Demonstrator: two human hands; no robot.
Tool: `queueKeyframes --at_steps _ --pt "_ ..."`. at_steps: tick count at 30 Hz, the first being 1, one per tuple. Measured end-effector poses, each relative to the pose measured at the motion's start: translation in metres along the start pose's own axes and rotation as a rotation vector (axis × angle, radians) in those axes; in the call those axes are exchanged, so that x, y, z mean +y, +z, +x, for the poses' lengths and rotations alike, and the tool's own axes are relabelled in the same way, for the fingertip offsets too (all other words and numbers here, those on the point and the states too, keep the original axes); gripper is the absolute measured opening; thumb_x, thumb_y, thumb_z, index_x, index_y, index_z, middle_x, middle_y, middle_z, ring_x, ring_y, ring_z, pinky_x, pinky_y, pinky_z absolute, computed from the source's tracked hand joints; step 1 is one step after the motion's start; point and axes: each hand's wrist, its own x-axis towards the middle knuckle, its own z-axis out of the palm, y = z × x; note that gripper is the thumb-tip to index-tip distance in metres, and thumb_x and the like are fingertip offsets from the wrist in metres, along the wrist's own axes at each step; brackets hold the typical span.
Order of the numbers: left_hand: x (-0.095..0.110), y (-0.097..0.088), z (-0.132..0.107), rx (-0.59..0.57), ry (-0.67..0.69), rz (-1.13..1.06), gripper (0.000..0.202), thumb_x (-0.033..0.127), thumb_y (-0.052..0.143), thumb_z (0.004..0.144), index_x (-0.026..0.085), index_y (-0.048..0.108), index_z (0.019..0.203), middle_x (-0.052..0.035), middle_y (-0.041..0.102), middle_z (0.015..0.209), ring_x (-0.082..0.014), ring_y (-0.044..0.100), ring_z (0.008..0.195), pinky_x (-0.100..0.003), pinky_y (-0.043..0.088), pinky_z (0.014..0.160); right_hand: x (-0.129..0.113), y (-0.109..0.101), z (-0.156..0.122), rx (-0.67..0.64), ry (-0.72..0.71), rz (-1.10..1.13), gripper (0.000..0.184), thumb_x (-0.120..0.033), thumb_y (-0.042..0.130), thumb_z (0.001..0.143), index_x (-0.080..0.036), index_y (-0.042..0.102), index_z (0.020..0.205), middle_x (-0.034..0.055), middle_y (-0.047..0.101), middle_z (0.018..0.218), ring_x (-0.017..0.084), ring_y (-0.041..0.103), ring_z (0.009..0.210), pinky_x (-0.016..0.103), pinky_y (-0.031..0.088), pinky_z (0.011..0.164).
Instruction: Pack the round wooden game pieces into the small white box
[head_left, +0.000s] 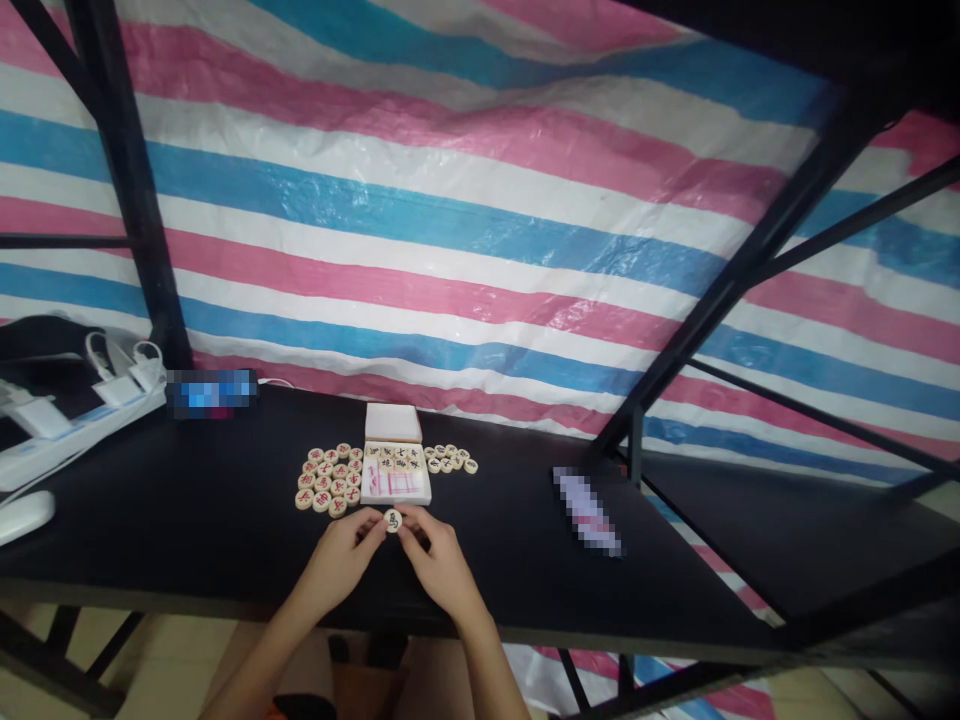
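Observation:
Between the fingertips of my left hand point(343, 553) and my right hand point(435, 560) is a round xiangqi piece point(393, 521) with a black character facing up. Both hands pinch it from opposite sides, just in front of a white box point(428, 487) with its lid point(393, 423) folded back. Inside the box, black-lettered pieces point(400, 455) lie in two rows at the far end; the near part shows a pinkish printed bottom. Red-lettered pieces point(323, 484) sit grouped to the left of the box. A smaller group of black-lettered pieces point(447, 463) lies to its right.
The black table point(225, 530) carries a white power strip point(82, 425) with chargers and a white mouse point(27, 516) at left. A blurred device point(211, 393) stands at the back left, a blurred pale object point(587, 512) at right. Black metal posts point(124, 180) frame a striped sheet point(420, 230).

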Motion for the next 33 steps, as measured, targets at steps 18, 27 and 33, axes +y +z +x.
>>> queueKeyframes --at_steps 18,27,33 --pt "0.0 0.001 -0.001 -0.027 0.007 0.012 0.019 0.025 0.051 0.081 0.021 0.063 0.095 -0.0013 0.071 0.084 -0.0175 0.065 0.078 -0.024 0.046 0.07 0.003 0.002 0.001 0.048 -0.002 -0.101 0.015 -0.014 0.052 0.078 -0.02 0.063 0.086 0.001 0.064 0.08 0.014 0.059 0.071 0.024 0.045 0.064" --pt "0.007 0.0 -0.001 -0.021 0.022 -0.093 0.015 0.033 0.053 0.082 0.02 0.062 0.082 -0.0017 0.07 0.081 -0.0174 0.064 0.077 -0.026 0.046 0.069 -0.001 0.001 -0.001 0.001 -0.035 -0.132 0.025 -0.013 0.05 0.08 -0.023 0.066 0.096 0.0013 0.065 0.085 0.016 0.059 0.076 0.025 0.045 0.069" --pt "-0.006 0.003 0.001 0.063 -0.022 -0.116 0.034 0.026 0.06 0.074 0.019 0.056 0.108 -0.002 0.071 0.085 -0.016 0.06 0.069 -0.027 0.045 0.064 0.002 0.002 -0.001 0.016 -0.029 -0.1 0.029 -0.013 0.051 0.078 -0.021 0.063 0.103 0.0018 0.066 0.085 0.014 0.059 0.071 0.025 0.047 0.067"
